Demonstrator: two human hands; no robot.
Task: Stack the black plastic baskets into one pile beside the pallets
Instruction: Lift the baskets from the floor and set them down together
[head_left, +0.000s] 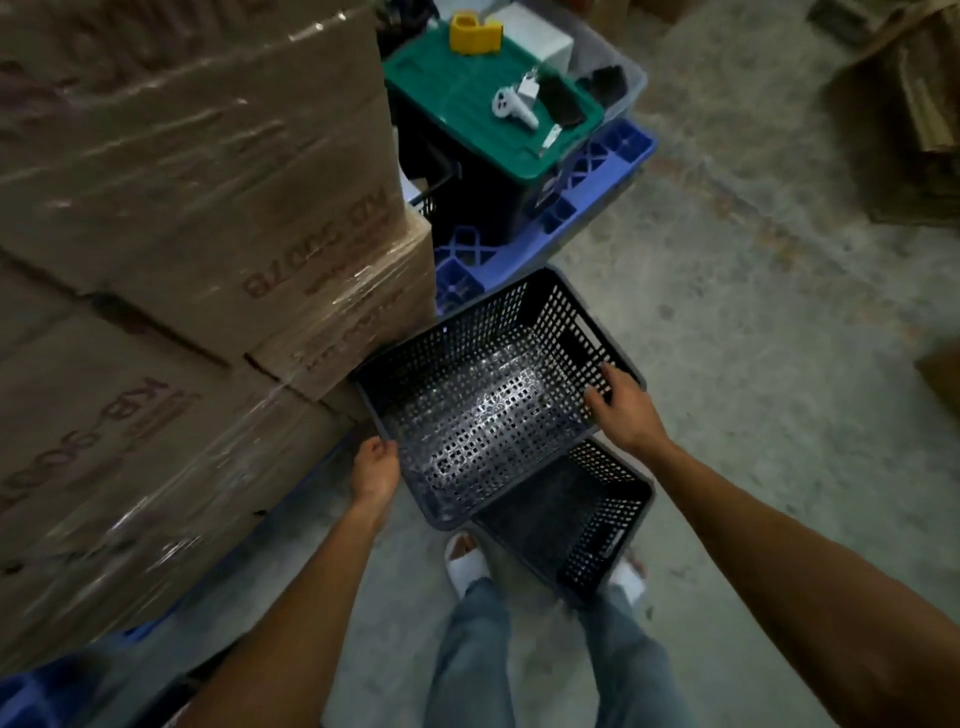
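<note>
I hold a black perforated plastic basket (488, 395) in the air, tilted, its open side facing me. My left hand (375, 467) grips its near left rim. My right hand (618, 408) grips its right rim. Below it, on the concrete floor by my feet, rests a second black basket (576, 519), partly covered by the held one. A blue plastic pallet (524, 249) lies just beyond.
Shrink-wrapped cardboard boxes (182, 249) tower at the left on blue pallets. A black bin with a green lid (483, 109) carrying small items stands on the blue pallet. Flattened cardboard (904, 130) lies at the far right. Bare concrete floor (753, 389) spreads to the right.
</note>
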